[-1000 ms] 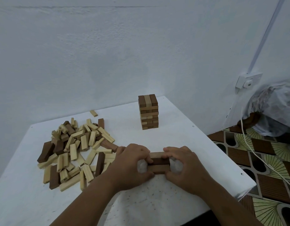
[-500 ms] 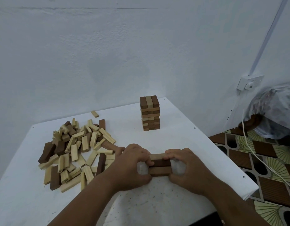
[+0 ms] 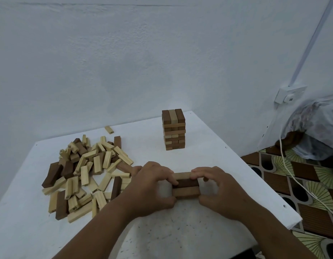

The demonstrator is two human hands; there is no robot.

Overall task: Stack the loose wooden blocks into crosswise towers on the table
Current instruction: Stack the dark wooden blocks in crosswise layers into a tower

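Observation:
Three wooden blocks lie side by side as a row of blocks (image 3: pixel 186 186) on the white table (image 3: pixel 180 236), near its front right. My left hand (image 3: pixel 150 189) grips the row's left end with curled fingers and thumb. My right hand (image 3: pixel 221 191) grips its right end the same way. A finished crosswise tower (image 3: pixel 174 130) of light and dark blocks stands upright farther back. A pile of loose blocks (image 3: pixel 87 172) spreads over the table's left half.
One stray light block (image 3: pixel 109 130) lies near the back wall. The table's right edge drops to a patterned floor (image 3: pixel 302 176) with a white cable (image 3: pixel 293 174). A wall socket (image 3: pixel 291 94) and a plastic-wrapped bundle (image 3: pixel 315 126) sit at the right.
Both hands stay clamped on the ends of the row. The view has shifted slightly; the blocks have barely moved.

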